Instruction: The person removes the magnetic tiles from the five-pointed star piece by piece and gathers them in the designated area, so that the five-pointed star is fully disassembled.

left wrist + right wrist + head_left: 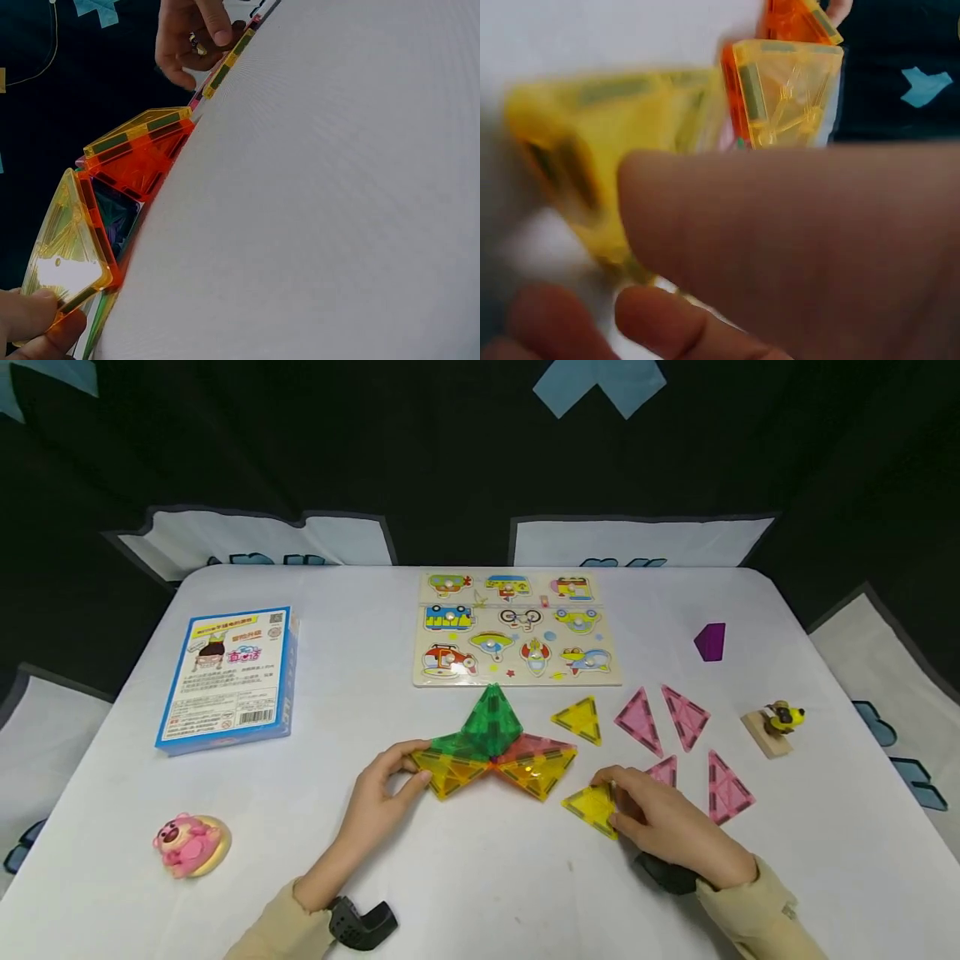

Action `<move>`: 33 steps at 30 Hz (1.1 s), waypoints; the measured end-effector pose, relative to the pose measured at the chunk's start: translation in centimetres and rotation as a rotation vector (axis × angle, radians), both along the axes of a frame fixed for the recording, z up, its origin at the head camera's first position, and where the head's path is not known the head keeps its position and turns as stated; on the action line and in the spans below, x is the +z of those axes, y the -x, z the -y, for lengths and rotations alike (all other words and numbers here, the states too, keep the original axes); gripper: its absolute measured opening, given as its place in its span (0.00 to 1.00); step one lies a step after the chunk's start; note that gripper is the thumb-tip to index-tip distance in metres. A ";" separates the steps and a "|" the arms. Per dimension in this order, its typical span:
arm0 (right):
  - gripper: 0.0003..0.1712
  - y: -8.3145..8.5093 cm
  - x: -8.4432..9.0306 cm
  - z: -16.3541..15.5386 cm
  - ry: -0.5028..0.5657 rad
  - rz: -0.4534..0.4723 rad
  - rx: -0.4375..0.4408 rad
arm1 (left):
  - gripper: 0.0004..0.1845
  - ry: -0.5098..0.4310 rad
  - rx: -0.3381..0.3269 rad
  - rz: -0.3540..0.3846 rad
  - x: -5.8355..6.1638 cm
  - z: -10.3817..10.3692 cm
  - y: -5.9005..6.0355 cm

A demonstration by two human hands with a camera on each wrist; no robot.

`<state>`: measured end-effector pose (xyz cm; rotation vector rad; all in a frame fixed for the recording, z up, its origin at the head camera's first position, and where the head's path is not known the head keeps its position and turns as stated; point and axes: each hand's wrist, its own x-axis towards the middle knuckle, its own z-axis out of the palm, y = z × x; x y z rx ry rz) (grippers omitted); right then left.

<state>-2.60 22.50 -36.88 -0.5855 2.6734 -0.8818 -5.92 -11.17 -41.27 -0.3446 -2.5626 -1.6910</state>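
A white surface (pixel 480 893) stands before a dark backdrop. At its middle sits a cluster of translucent magnetic tiles (pixel 491 752), green peaked on top, yellow and orange spread flat below. The left hand (pixel 378 797) pinches the cluster's yellow left tip. The right hand (pixel 663 822) pinches a loose yellow triangle tile (pixel 592 808) lying just right of the cluster. Pink triangle tiles (pixel 686 739) lie beyond it; a vehicle puzzle board (pixel 516 628) lies behind.
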 end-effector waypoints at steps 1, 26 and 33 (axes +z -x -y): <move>0.21 0.1 0.1 0.3 -0.014 -0.027 -0.002 | 0.17 -0.003 0.001 -0.002 0.4 -0.1 -0.1; 0.17 2.4 -2.4 12.1 0.200 -0.232 -0.254 | 0.11 -0.142 -0.135 0.137 -0.3 1.4 1.7; 0.13 2.0 -3.1 12.6 0.208 -0.291 -0.295 | 0.10 -0.179 -0.160 0.210 0.0 1.4 1.6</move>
